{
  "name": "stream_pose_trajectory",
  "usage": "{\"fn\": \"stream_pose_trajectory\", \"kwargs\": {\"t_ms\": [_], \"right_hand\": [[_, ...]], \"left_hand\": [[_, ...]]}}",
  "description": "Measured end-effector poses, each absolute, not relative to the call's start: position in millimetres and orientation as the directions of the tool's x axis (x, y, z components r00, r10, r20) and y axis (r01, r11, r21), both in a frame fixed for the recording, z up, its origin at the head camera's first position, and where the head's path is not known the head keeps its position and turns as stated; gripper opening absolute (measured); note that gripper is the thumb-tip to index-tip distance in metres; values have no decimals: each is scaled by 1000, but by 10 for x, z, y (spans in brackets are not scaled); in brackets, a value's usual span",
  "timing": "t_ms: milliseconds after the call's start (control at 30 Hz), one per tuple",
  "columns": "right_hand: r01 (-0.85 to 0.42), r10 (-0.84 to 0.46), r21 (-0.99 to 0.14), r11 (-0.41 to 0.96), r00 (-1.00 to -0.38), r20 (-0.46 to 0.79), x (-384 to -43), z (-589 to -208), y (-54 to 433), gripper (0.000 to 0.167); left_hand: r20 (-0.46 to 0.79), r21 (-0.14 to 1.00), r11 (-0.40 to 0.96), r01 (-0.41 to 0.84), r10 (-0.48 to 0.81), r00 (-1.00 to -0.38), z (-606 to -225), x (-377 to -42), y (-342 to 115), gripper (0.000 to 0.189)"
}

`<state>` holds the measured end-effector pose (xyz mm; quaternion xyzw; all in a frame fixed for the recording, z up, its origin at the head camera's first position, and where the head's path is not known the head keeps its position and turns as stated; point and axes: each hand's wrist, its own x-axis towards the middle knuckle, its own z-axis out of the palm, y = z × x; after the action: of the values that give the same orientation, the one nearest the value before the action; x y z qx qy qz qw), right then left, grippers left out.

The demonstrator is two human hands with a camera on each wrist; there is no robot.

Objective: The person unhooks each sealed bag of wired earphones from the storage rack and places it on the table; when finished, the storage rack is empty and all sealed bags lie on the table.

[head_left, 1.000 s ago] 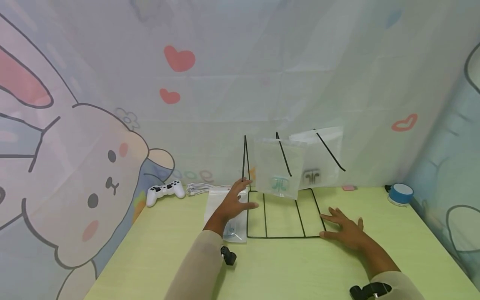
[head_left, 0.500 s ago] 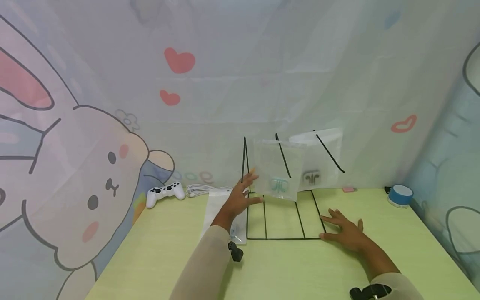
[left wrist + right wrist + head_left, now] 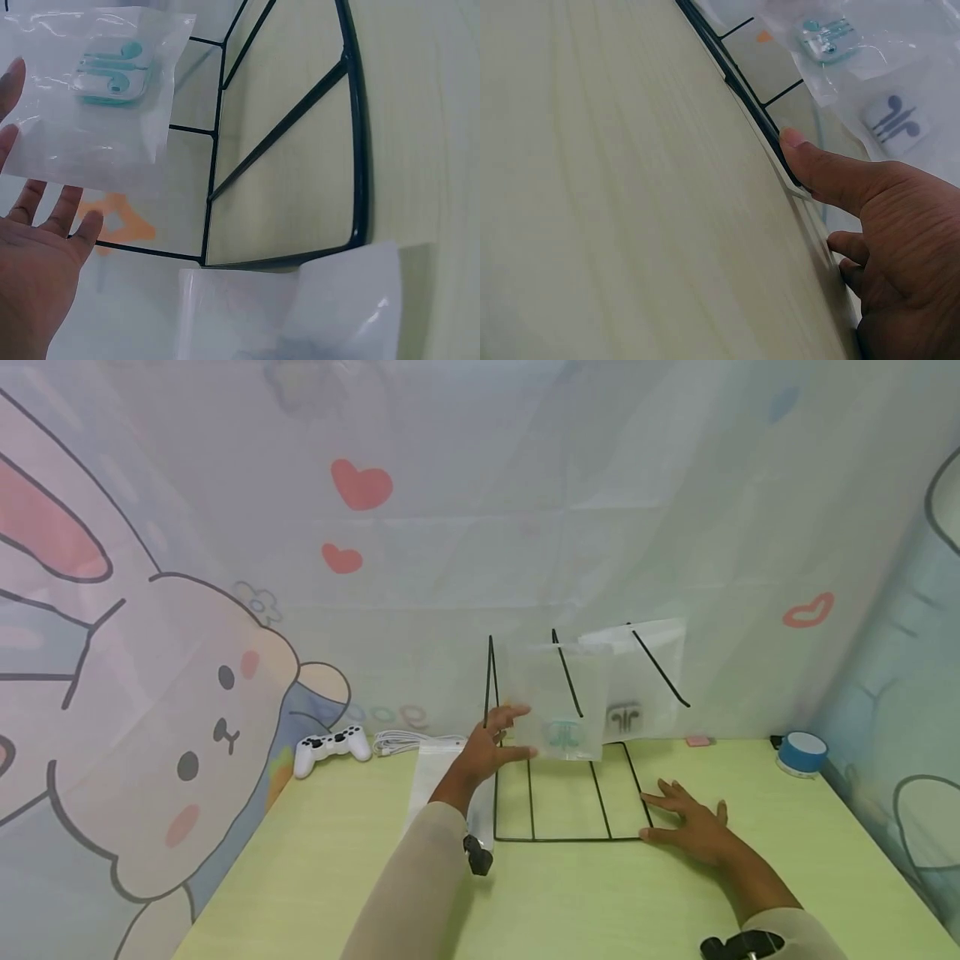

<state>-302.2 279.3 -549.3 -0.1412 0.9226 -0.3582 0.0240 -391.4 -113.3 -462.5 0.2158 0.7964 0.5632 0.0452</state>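
A black wire display rack (image 3: 551,840) with upright hooks stands on the table. From its middle hook hangs a clear bag (image 3: 540,685) holding teal-marked earphones in a case (image 3: 112,75). A second bag (image 3: 660,668), with dark-marked earphones (image 3: 892,118), hangs on the right hook. My left hand (image 3: 483,752) reaches past the left hook, fingers extended, fingertips right at the left edge of the middle bag. My right hand (image 3: 690,822) has its fingers spread along the rack's right side. Its thumb (image 3: 817,169) touches the front right corner of the base.
Partly under my left forearm lies another clear bag (image 3: 431,777), left of the rack. A white game controller (image 3: 332,747) and a coiled white cable (image 3: 397,742) sit at the back left. A blue-and-white round container (image 3: 802,753) and a pink eraser-like block (image 3: 697,741) are at the back right.
My left hand has moved right, from beside the left hook to the edge of the middle bag. That bag has turned to hang straighter. My right hand stays on the rack.
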Motion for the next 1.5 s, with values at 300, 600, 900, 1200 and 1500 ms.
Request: {"fn": "stream_pose_trajectory", "kwargs": {"t_ms": [300, 600, 900, 1200, 1500], "right_hand": [[-247, -282, -661, 709, -958, 55, -3023, -5502, 2796, 77], [-242, -279, -656, 715, -959, 50, -3026, -5516, 2794, 76], [-247, -282, -656, 713, -958, 54, -3022, -5497, 2791, 76], [-239, -278, -664, 708, -959, 50, -3019, -5491, 2791, 77], [-248, -281, -661, 708, -958, 58, -2994, -5470, 2777, 76]], "left_hand": [[250, 846, 298, 443, 513, -821, -4590, -3898, -1073, 63], [286, 794, 316, 519, 559, -778, -4562, -3832, -918, 67], [287, 783, 324, 531, 569, -771, -4538, -3799, -851, 70], [334, 790, 321, 522, 489, -806, -4560, -3767, -797, 67], [376, 846, 258, 466, 330, -866, -4572, -3627, -723, 60]]}}
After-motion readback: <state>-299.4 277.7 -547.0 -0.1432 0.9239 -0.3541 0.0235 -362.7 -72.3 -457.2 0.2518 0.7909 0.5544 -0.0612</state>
